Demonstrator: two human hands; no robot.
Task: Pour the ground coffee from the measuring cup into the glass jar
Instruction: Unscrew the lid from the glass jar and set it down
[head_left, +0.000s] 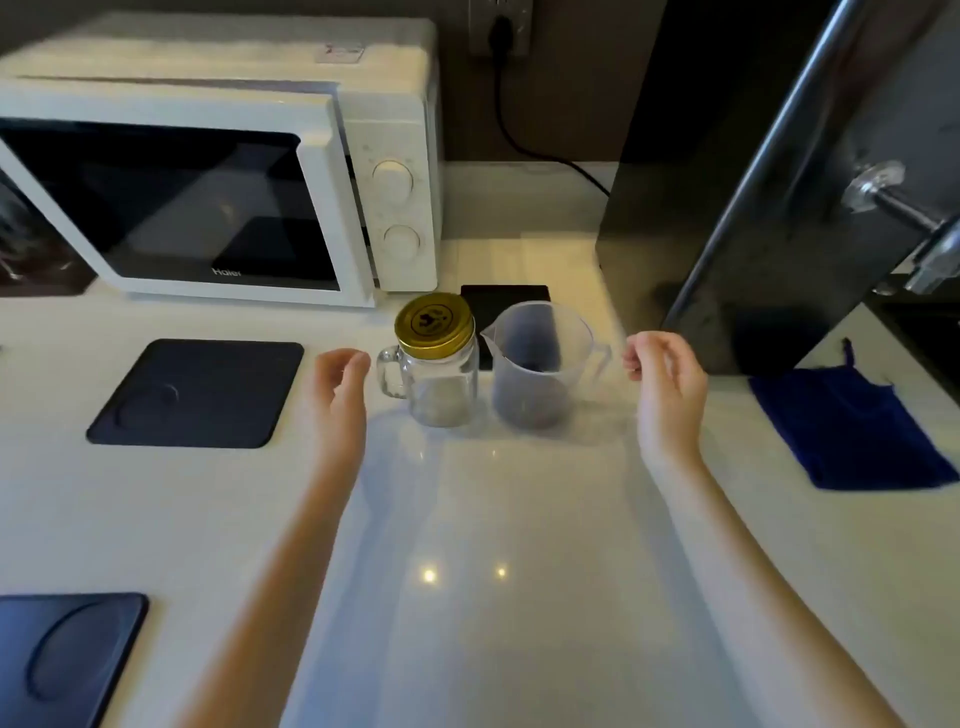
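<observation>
A glass jar (441, 384) with a side handle stands upright on the white counter, closed by a gold screw lid (434, 325). Right beside it stands a clear plastic measuring cup (535, 364) with dark ground coffee in its bottom. Its spout points left toward the jar and its handle points right. My left hand (337, 384) hovers just left of the jar's handle, fingers loosely curled, holding nothing. My right hand (667, 379) hovers just right of the cup's handle, fingers also curled and empty. Neither hand touches anything.
A white microwave (218, 171) stands at the back left. A black square scale (506, 301) lies behind the jar and cup. Dark mats lie at left (197, 392) and bottom left (62, 660). A blue cloth pouch (852, 431) lies at right below a tall black appliance (753, 182).
</observation>
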